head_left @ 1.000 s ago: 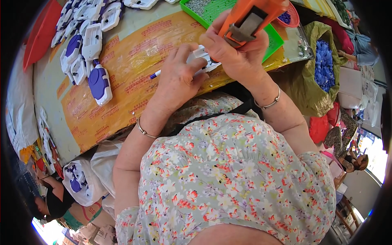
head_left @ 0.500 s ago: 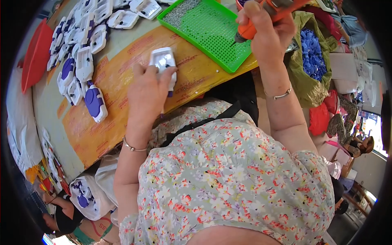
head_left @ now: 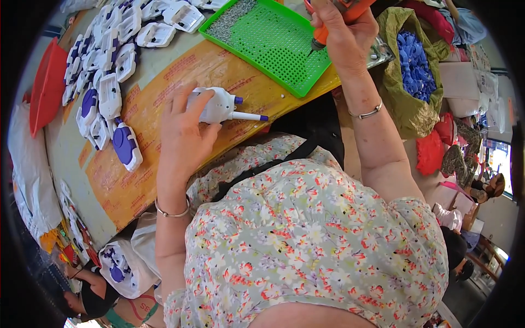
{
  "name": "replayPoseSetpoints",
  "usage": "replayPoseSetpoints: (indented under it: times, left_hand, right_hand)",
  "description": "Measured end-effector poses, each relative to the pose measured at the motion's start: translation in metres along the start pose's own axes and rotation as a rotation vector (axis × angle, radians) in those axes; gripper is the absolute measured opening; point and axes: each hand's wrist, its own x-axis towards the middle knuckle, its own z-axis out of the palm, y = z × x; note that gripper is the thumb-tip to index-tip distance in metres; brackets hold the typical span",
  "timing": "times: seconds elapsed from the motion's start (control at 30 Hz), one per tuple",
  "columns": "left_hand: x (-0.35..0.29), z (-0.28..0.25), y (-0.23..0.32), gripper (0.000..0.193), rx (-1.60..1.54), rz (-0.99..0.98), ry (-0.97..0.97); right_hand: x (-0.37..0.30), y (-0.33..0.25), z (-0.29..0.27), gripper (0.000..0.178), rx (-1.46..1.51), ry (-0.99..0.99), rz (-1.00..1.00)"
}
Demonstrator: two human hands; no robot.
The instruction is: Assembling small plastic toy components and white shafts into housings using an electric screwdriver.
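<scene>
Slippage looks like the likeliest trouble: the left hand curls its fingers and thumb around only the left end of a white housing, and whether that grip is firm I cannot tell, so a smooth shell could twist or skid if pushed from its free side. The housing is at the front part of the table, on or just above the yellow-orange covering, and its white stem points toward the near edge, where a knock could catch it first. The right hand, well apart from the left, is wrapped around an orange power driver, whose thin bit hangs over the green tray; a careless dip might scatter the small grey pieces heaped at the tray's far end, and a poorly aimed bit could scratch plastic or nick a finger. As for looks, the housing is glossy white and rounded, with a few small dark holes on the face in view, a short purple stub at its right end, and the slim stem beside that, tipped in purple.
</scene>
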Motion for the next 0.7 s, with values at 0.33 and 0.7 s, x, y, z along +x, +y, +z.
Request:
replayPoseSetpoints:
  times: [0.33,0.7]
  left_hand:
    - [0.006,0.004,-0.004,0.054,-0.068,-0.077,-0.162]
    - [0.009,0.018,0.005,0.047,-0.315,-0.111,-0.112]
  right_hand:
    - [-0.002,0.003,0.0,0.016,0.009,-0.036,-0.019]
    - [0.001,-0.004,0.003,0.012,-0.028,-0.06,-0.026]
